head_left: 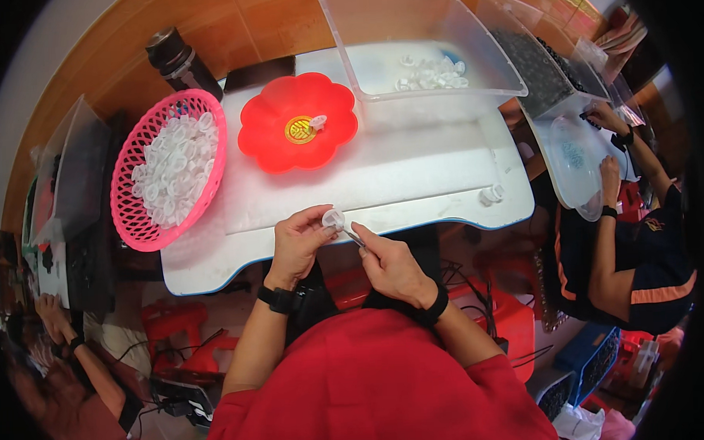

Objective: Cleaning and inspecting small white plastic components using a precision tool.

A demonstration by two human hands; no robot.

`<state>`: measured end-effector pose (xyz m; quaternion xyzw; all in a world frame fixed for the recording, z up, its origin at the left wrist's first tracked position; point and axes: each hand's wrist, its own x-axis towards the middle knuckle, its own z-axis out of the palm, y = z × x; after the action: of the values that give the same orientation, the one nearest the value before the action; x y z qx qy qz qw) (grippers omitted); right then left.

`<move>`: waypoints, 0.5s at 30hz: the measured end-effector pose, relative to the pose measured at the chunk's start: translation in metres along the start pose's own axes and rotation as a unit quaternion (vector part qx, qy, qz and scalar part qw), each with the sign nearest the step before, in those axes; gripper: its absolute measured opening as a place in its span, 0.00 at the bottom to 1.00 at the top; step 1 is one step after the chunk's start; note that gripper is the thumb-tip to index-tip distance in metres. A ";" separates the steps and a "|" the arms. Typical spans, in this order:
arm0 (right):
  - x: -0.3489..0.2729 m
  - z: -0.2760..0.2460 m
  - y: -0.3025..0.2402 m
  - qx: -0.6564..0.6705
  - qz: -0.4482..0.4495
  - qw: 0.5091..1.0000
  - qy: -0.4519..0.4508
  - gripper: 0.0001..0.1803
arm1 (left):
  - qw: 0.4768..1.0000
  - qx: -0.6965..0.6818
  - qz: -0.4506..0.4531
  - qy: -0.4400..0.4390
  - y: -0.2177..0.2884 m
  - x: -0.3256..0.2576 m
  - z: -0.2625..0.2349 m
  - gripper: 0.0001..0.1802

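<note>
Between the fingertips of my left hand [295, 249] is a small round translucent white plastic part [333, 218], held up just off the table's near edge. My right hand [398, 269] grips a slim metal hand tool [354, 237]; its tip reaches the lower side of that part. Whether the tool is a knife or tweezers is too small to make out. Left of my hands, a pink lattice basket [123, 205] holds a heap of similar white parts [176, 168]. Beyond them lies a red flower-shaped plate [268, 149] with one white piece [317, 123] on it.
A clear plastic bin [470, 57] with several white parts stands at the far right of the white table [412, 167]. Two loose pieces [491, 195] lie near the right edge. A black bottle [180, 59] stands behind the basket. Other people work at both sides.
</note>
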<state>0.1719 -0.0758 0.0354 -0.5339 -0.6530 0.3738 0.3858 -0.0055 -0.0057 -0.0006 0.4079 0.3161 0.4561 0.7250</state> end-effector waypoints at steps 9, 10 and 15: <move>0.013 0.005 0.003 -0.010 0.011 0.999 -0.036 0.25 | 0.999 -0.027 -0.027 -0.022 0.004 0.005 -0.002 0.18; 0.014 0.004 0.003 -0.013 0.012 0.999 -0.040 0.26 | 0.999 -0.028 -0.026 -0.022 0.003 0.005 -0.004 0.18; 0.016 0.005 0.005 -0.009 0.008 0.999 -0.036 0.26 | 0.999 -0.026 -0.039 -0.022 0.001 0.007 -0.005 0.18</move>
<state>0.1679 -0.0595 0.0303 -0.5288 -0.6653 0.3905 0.3539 -0.0074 0.0022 -0.0023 0.3860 0.3038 0.4266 0.7594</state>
